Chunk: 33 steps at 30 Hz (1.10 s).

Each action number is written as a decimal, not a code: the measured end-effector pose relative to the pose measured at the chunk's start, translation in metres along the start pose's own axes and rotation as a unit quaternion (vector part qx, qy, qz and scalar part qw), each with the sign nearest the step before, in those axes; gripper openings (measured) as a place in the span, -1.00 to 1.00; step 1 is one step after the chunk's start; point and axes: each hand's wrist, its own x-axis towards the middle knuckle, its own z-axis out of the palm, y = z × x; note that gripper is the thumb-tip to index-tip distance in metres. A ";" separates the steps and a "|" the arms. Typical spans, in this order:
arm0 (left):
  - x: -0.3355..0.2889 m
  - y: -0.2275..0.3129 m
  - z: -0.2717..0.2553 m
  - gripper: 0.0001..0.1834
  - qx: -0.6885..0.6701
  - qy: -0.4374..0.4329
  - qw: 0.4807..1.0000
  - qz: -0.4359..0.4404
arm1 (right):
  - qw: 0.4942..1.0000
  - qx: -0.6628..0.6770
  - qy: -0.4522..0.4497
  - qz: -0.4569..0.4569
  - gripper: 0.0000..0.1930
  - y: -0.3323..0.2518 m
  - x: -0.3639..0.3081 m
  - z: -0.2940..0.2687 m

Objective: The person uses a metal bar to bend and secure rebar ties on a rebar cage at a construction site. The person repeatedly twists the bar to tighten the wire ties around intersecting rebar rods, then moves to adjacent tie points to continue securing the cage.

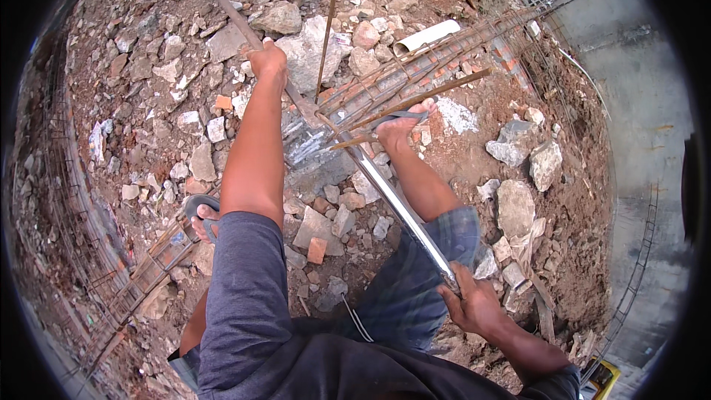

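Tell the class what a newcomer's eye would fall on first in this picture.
The shiny metal pipe, slanting across the middle with the right hand at its lower end, likely catches the eye first. Then comes the left hand, upper left of centre, gripping a dull brown bar. A white tube stands out near the top, right of centre.

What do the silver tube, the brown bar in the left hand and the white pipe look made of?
Silver tube: probably metal, polished; bright mirror-like streaks. Brown bar: rusted metal or wood, dull finish; can't tell which. White pipe: likely plastic, smooth, evenly off-white outside.
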 end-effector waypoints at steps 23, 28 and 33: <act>0.075 -0.013 -0.013 -0.55 -0.099 0.072 0.990 -0.063 | 0.976 -0.108 0.090 -0.168 -0.58 0.017 0.085 -0.051; 0.054 0.003 -0.017 -0.55 -0.239 -0.014 0.959 -0.151 | 0.987 -0.062 0.069 -0.128 -0.65 -0.011 0.087 -0.042; 0.037 0.009 -0.025 -0.55 -0.256 -0.022 0.956 -0.140 | 0.996 0.041 0.001 -0.074 -0.63 -0.009 0.121 -0.041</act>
